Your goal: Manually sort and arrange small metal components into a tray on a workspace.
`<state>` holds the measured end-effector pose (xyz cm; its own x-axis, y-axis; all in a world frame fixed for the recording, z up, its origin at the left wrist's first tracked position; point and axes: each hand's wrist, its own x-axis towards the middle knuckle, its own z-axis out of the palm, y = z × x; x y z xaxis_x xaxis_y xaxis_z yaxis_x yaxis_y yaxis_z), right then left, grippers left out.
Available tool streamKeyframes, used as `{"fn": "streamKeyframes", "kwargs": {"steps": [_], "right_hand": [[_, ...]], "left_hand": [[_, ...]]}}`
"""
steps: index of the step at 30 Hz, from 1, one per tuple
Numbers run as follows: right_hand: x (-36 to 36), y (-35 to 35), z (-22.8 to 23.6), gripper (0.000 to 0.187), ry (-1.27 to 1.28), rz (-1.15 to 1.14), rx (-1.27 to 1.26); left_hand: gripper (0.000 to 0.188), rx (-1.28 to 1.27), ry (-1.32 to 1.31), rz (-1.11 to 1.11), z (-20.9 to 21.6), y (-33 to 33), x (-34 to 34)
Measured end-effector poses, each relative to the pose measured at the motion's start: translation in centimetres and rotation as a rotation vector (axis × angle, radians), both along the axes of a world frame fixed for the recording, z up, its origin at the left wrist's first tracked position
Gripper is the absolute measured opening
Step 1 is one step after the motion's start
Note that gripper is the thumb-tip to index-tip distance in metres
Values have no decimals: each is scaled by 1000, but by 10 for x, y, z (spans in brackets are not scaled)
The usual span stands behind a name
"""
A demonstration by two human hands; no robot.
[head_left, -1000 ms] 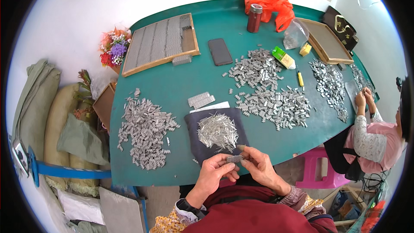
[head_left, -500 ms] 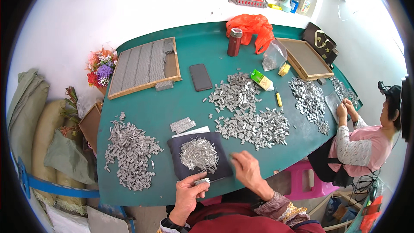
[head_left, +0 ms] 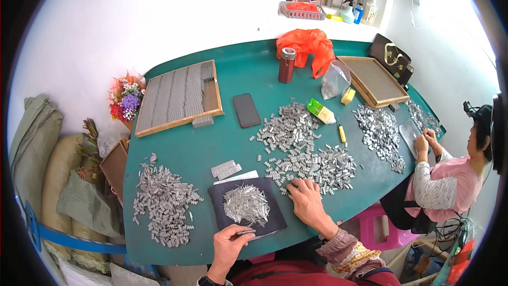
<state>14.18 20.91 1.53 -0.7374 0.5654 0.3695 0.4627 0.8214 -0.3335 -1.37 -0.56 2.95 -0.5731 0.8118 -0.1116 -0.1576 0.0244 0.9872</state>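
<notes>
Near the front edge of the table, my left hand (head_left: 229, 244) pinches a small grey toothed metal piece (head_left: 245, 232) between thumb and fingers. Just past it, thin silver pins (head_left: 246, 204) lie heaped on a dark folded cloth (head_left: 276, 217). My right hand (head_left: 308, 205) rests at the near-left edge of a pile of grey toothed metal pieces (head_left: 330, 167), its fingers curled down. What its fingertips hold, if anything, is hidden. A small block of aligned metal pieces (head_left: 226, 169) lies beyond the cloth, beside a white slip (head_left: 238, 177).
Another pile of metal pieces (head_left: 166, 206) covers the left side. A wooden tray of rowed pieces (head_left: 180, 95), a phone (head_left: 246, 110), a red-brown flask (head_left: 286, 66) and a yellow-handled tool (head_left: 342, 133) lie farther back. At right sits a person (head_left: 439, 185) handling similar pieces.
My right hand has moved forward to the edge of the metal-piece pile. My left hand has turned its piece so a thinner side shows. The view has tilted up slightly.
</notes>
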Motion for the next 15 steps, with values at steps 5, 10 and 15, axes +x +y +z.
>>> {"fn": "streamKeyframes", "kwargs": {"steps": [5,10,15], "right_hand": [[28,-12,6,23,62,43,-32],[38,-18,-1,24,97,65,-55],[8,-11,4,37,67,0,-25]], "left_hand": [[13,45,-189,-60,-1,11,-3],[10,-13,-306,-184,13,18,0],[16,-59,-328,-228,4,12,4]]}}
